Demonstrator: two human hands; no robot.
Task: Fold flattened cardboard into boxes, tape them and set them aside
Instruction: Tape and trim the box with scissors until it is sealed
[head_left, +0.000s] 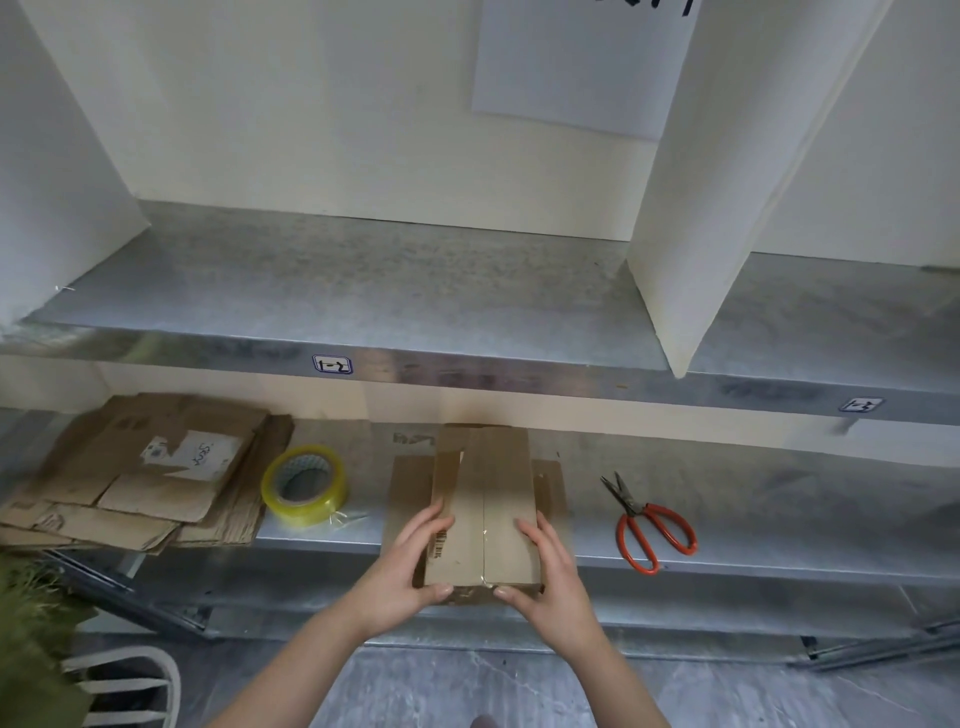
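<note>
Floor: grey, marbled stone lay nearest the camera, under the forearms.
Chair (124, 686): white curved slats showed at the lower left, beside something green and fuzzy at the frame edge.
Left hand (410, 566): it lay curled on the left side of the box, fingers spread along the top face and thumb hooked over the near edge; it gripped the cardboard.
Right hand (545, 566): it mirrored the left on the right side, fingers flat on top, thumb pressed at the near edge, holding the box.
Box (483, 504): brown corrugated cardboard, long and narrow, sat on the front of the lower shelf with its near end overhanging the lip; two top flaps met along a centre seam, with a scrap of clear tape at the near end and a barcode print by the left fingers. Loose flaps stuck out flat on both sides.
Lower shelf (727, 499): dull galvanised metal, mottled and scuffed.
Tape roll (304, 486): a clear, yellowish ring stood tilted just left of the box, apart from it.
Scissors (649, 525): orange looped handles and dark blades lay shut, well right of the box.
Flattened cardboard (150, 467): a worn, creased stack sat at the far left, one sheet bearing a white label.
Upper shelf (363, 291): the same grey metal, with small numbered labels on its front edge.
Dividers (691, 208): smooth white upright panels stood on it.
Paper sheet (576, 62): white, flat on the back wall.
</note>
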